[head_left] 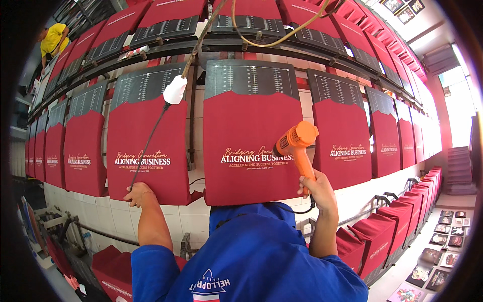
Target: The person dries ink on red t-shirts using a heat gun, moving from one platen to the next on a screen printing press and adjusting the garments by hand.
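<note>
My right hand [320,190] is wrapped around the handle of an orange heat gun [298,140]. The gun's nozzle end hangs over the white and gold print on a dark red shirt [251,186], which is stretched on a black board in front of me. My left hand [139,195] is closed on a thin black cord [150,143] at the lower edge of the neighbouring red shirt [147,118]. That cord runs up to a white socket [175,89] hanging from above. Part of the print is hidden behind the gun.
More red shirts [342,131] on black boards [251,78] line both sides. Another row lies beyond a dark metal rail [166,52]. A yellow hose [266,45] loops overhead. Covered boards [377,236] stand behind me at right. A person in yellow [54,39] is far left.
</note>
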Demonstrator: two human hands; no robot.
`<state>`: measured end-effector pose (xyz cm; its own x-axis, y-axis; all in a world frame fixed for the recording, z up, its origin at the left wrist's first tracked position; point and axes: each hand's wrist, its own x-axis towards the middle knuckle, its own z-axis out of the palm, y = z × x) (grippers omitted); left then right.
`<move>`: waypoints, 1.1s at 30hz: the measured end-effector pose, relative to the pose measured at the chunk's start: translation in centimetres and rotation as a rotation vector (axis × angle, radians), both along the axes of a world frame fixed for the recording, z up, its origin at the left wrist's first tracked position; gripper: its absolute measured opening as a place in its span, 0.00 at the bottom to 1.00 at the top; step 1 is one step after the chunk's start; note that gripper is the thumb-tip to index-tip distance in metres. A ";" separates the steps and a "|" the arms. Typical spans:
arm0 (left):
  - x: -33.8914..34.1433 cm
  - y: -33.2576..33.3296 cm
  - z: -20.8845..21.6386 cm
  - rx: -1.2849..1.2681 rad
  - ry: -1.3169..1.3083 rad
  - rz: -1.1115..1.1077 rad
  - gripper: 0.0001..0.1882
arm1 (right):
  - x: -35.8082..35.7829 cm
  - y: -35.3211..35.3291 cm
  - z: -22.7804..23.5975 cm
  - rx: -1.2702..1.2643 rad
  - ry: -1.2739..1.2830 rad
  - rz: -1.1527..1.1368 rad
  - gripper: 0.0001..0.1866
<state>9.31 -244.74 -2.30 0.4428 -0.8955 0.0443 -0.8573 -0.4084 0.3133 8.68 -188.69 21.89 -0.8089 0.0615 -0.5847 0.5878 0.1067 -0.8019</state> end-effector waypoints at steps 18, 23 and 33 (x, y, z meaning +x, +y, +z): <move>-0.3 2.0 2.9 0.067 0.058 -0.081 0.31 | -0.1 -1.9 -0.3 -0.001 0.003 0.068 0.10; -0.1 1.8 2.8 0.050 0.069 -0.074 0.30 | -0.4 -1.7 -0.2 -0.082 -0.053 0.095 0.11; -0.2 0.5 1.1 0.021 -0.013 -0.008 0.30 | -0.3 -3.4 -0.2 -0.007 0.003 0.162 0.14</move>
<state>9.12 -244.24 -1.21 0.4354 -0.8997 0.0310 -0.8644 -0.4082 0.2935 8.35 -192.12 21.72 -0.8098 -0.0740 -0.5820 0.5607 0.1946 -0.8049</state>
